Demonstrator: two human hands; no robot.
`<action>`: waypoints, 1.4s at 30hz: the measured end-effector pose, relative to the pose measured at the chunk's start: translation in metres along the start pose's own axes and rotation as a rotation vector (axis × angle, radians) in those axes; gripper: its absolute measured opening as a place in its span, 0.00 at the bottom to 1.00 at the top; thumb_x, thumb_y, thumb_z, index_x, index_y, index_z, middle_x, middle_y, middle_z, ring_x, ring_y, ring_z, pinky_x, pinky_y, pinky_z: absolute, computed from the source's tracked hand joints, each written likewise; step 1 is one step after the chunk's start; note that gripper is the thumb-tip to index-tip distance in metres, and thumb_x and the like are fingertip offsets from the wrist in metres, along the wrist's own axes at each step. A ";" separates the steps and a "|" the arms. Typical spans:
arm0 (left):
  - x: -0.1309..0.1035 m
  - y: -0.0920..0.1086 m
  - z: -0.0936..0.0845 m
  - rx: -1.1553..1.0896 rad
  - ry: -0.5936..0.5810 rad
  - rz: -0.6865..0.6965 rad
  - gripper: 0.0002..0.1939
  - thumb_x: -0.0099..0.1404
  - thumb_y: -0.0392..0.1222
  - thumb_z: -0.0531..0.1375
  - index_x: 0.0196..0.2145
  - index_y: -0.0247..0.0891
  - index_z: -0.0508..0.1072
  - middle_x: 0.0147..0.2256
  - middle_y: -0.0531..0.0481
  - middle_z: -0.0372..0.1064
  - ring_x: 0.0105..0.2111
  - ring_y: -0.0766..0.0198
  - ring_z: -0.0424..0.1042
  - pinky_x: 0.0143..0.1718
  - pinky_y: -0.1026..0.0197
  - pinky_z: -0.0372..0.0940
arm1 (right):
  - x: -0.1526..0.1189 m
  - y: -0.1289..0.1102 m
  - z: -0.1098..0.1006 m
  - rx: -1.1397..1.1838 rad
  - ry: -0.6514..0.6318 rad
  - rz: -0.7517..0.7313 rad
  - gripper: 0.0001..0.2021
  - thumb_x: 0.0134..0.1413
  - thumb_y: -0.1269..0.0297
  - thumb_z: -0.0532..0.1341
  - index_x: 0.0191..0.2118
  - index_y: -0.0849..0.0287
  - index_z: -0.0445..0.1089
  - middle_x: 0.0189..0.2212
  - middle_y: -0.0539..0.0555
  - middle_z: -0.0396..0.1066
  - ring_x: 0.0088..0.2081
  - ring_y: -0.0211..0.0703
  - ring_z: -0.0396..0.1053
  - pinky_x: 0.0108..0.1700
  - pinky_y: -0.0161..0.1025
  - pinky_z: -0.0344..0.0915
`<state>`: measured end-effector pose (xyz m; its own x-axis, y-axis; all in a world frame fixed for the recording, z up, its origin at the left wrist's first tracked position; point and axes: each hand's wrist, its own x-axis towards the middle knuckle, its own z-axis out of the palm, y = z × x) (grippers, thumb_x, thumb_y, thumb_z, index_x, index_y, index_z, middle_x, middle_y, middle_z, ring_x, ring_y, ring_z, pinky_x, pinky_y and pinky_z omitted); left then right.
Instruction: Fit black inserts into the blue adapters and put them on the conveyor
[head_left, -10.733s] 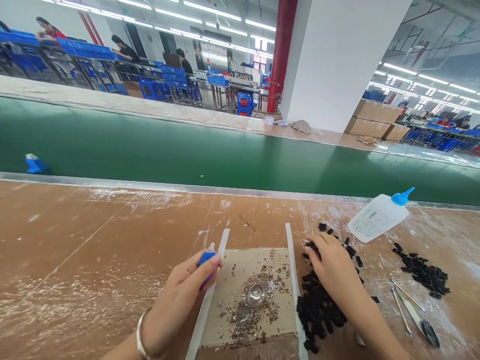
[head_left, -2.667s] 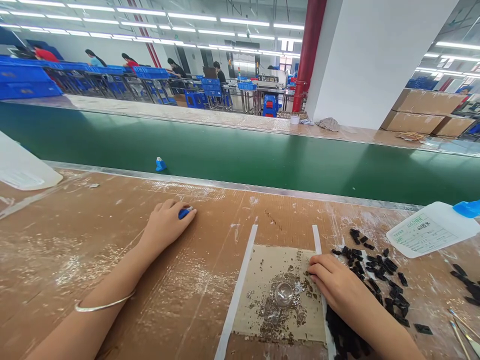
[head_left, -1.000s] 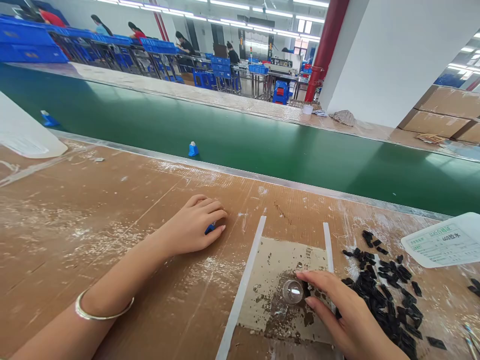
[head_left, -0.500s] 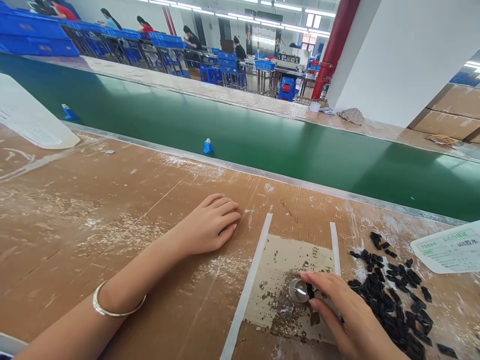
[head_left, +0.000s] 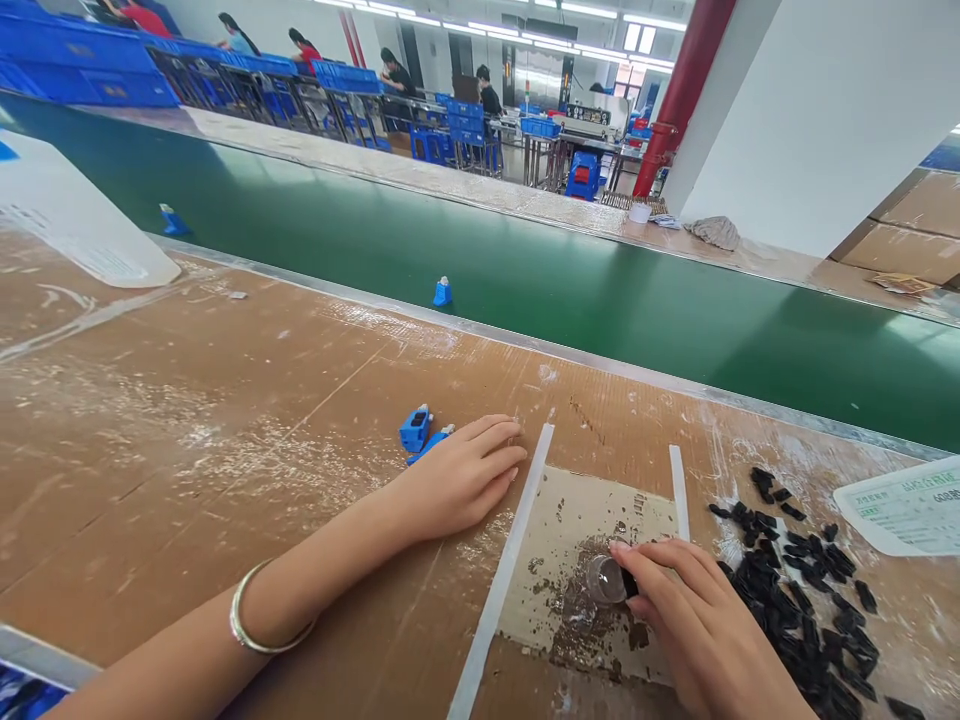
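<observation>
From beside the bench, I am observing the following. The right hand (head_left: 697,610) is pinching a small black piece (head_left: 628,582) between thumb and fingers, holding it at the side of a clear round dish (head_left: 604,580). The dish is resting on a spattered card sheet (head_left: 585,500). The left hand (head_left: 472,475) is lying palm down on the table (head_left: 247,400), fingers loosely extended. Two blue pieces (head_left: 415,428) are lying just beside it (the nearer is partly hiding behind the hand). Loose black pieces (head_left: 787,590) are lying right of the sheet.
</observation>
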<state>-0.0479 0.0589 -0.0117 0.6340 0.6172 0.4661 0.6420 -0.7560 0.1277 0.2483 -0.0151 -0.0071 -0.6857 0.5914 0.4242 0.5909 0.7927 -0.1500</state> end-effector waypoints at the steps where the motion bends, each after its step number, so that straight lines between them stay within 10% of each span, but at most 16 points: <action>1: 0.000 0.001 0.002 -0.045 -0.013 -0.033 0.13 0.70 0.34 0.49 0.43 0.34 0.73 0.47 0.39 0.70 0.52 0.53 0.67 0.53 0.51 0.67 | -0.001 0.000 0.001 0.008 -0.005 0.004 0.16 0.67 0.79 0.46 0.56 0.70 0.64 0.42 0.57 0.74 0.44 0.47 0.69 0.49 0.43 0.60; 11: -0.011 -0.030 0.022 0.086 0.066 -0.661 0.19 0.65 0.42 0.52 0.52 0.32 0.68 0.60 0.30 0.58 0.64 0.36 0.51 0.61 0.31 0.52 | -0.003 0.006 0.002 0.009 0.072 0.006 0.16 0.69 0.74 0.47 0.58 0.64 0.60 0.44 0.57 0.75 0.43 0.46 0.72 0.45 0.39 0.67; 16: 0.021 -0.068 0.014 -0.004 0.093 -1.005 0.25 0.61 0.39 0.54 0.56 0.30 0.65 0.61 0.29 0.57 0.64 0.41 0.52 0.65 0.39 0.48 | -0.001 0.008 0.005 0.035 0.090 0.005 0.20 0.67 0.76 0.48 0.61 0.62 0.57 0.43 0.57 0.76 0.42 0.47 0.74 0.42 0.41 0.70; 24: 0.104 -0.157 0.030 -0.116 0.187 -1.235 0.26 0.57 0.36 0.63 0.54 0.37 0.70 0.68 0.38 0.41 0.68 0.34 0.32 0.65 0.33 0.38 | -0.012 0.012 0.010 0.112 0.085 0.154 0.17 0.70 0.71 0.48 0.60 0.55 0.59 0.47 0.57 0.74 0.46 0.48 0.73 0.46 0.41 0.72; 28: 0.113 -0.176 0.027 -0.248 0.256 -1.198 0.19 0.63 0.41 0.63 0.51 0.36 0.71 0.63 0.41 0.55 0.65 0.46 0.48 0.65 0.37 0.43 | -0.012 0.012 0.008 0.191 0.141 0.235 0.15 0.72 0.65 0.48 0.61 0.51 0.59 0.49 0.54 0.74 0.50 0.44 0.72 0.50 0.37 0.72; 33: 0.122 -0.126 0.023 -0.532 0.405 -1.104 0.15 0.69 0.41 0.55 0.49 0.32 0.73 0.53 0.40 0.68 0.55 0.52 0.65 0.60 0.46 0.56 | -0.013 0.010 -0.003 0.391 0.139 0.263 0.19 0.72 0.63 0.51 0.64 0.49 0.53 0.50 0.53 0.75 0.52 0.40 0.72 0.54 0.32 0.68; 42: 0.054 0.078 0.024 -1.715 0.208 -0.724 0.38 0.57 0.40 0.68 0.62 0.47 0.57 0.38 0.48 0.77 0.37 0.61 0.77 0.41 0.58 0.68 | -0.016 -0.001 -0.017 0.606 0.370 0.387 0.19 0.69 0.59 0.56 0.63 0.50 0.59 0.46 0.57 0.77 0.47 0.49 0.75 0.49 0.41 0.73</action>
<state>0.0472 0.0385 0.0028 0.3317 0.9434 -0.0047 -0.4313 0.1561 0.8886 0.2660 -0.0275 0.0015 -0.2318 0.8370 0.4957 0.3518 0.5472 -0.7595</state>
